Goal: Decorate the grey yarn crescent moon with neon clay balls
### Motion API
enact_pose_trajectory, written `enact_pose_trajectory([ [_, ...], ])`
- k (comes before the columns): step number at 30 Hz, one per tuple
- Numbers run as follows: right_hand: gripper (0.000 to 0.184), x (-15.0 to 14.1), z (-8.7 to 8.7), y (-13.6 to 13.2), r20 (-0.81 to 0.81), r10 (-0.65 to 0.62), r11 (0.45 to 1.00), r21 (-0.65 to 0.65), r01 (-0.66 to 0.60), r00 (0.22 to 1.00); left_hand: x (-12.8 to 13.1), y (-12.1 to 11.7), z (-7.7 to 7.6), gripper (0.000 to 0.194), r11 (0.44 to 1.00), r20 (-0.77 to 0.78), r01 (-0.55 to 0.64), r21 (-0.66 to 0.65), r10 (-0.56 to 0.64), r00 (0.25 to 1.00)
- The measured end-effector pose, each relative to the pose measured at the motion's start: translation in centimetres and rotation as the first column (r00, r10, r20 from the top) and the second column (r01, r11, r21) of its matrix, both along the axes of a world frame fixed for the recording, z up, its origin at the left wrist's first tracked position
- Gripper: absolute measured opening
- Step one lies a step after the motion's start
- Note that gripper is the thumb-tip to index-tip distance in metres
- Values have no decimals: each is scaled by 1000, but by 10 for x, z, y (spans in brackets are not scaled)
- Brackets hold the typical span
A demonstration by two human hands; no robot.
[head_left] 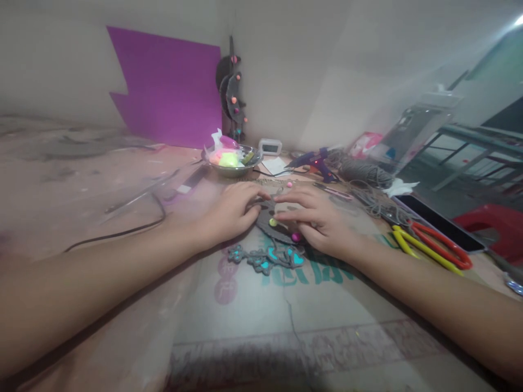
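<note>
A dark grey, flat, rounded craft piece [278,233] lies on the table in front of me, partly covered by my hands. On it sit a yellow-green pompom-like ball [273,222] and a magenta ball [296,237]. My left hand [235,212] grips its left edge between curled fingers and thumb. My right hand [318,219] reaches over from the right, fingers apart, with a fingertip close to the yellow-green ball; whether it touches is unclear. Just below the piece lie grey cord-edged shapes [265,260] with turquoise centres. A pink ball [289,185] rests beyond my hands.
Behind stand a bowl [232,171] of coloured material, a small digital clock [270,147] and a hot glue gun [316,162]. Grey yarn [365,173], a phone [439,222] and red-and-yellow-handled pliers [441,245] lie right. A purple sheet [175,90] leans on the wall.
</note>
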State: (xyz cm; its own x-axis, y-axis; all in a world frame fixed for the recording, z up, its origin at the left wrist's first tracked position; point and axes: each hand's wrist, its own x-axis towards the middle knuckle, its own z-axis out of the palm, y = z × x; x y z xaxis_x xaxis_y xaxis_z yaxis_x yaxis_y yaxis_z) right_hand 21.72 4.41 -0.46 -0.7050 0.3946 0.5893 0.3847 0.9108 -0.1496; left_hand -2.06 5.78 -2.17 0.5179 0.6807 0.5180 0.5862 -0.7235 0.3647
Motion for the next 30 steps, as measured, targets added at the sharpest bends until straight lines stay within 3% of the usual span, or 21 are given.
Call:
enact_pose_trajectory([
  [4,42,-1,2,-2,63,17,1000,13,-18,998,0,0,0,27,999,-51,-20,-28,18,999],
  [16,38,-2,-1,-1,51,12,1000,-2,-12,999,0,1,-2,26,1000,-74,-7,-12,6,997],
  [23,38,-4,-2,2,-43,-76,997,-5,75,996,-1,-1,1,24,986,-38,142,90,-139,990],
  [30,30,-5,-3,3,-28,-70,997,13,70,997,-1,-1,1,21,977,-32,188,102,-185,982],
])
